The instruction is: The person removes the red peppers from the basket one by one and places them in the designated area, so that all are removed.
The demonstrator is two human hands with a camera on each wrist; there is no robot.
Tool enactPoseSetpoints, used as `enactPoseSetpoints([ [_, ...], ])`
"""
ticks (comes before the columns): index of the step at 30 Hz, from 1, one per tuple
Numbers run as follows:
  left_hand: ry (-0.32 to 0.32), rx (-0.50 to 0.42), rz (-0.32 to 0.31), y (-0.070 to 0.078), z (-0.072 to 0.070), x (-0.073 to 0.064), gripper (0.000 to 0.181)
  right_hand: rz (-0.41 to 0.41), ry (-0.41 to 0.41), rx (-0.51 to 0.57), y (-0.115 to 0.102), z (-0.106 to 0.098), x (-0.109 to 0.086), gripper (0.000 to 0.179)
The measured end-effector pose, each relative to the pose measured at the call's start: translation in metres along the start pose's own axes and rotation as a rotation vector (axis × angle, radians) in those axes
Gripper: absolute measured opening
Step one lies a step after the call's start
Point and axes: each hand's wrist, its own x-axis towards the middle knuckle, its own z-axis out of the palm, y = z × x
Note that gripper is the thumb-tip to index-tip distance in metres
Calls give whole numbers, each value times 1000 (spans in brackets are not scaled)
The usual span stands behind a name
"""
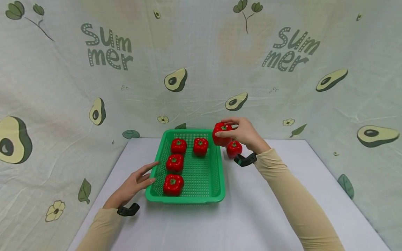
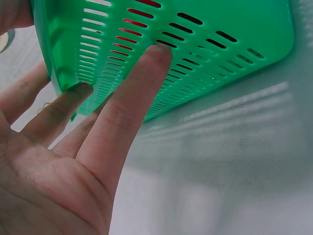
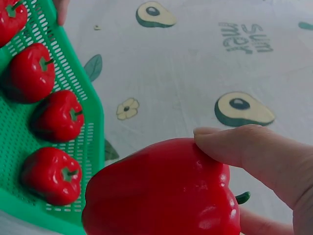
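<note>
My right hand holds a glossy red bell pepper between thumb and fingers, above the right rim of a green plastic basket. In the right wrist view the held bell pepper lies on its side, its green stem pointing toward the palm. My left hand is at the basket's left side, fingers extended. The left wrist view has its fingertips against the slotted outer wall. Inside the basket, several red bell peppers form a left column, and another bell pepper sits at the back.
One more red bell pepper stands on the white table, just right of the basket and partly behind the right hand. A pale cloth printed with avocados hangs behind and along both sides.
</note>
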Motion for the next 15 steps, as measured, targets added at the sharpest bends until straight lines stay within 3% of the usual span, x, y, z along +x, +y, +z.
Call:
enactPoseSetpoints([
  [9,1,16,0,0,0,-4,67,33,97,36,27,-20,-3,69],
  [15,-4,15,2,0,0,-4,66,51,187,-24,52,-30,-5,69],
])
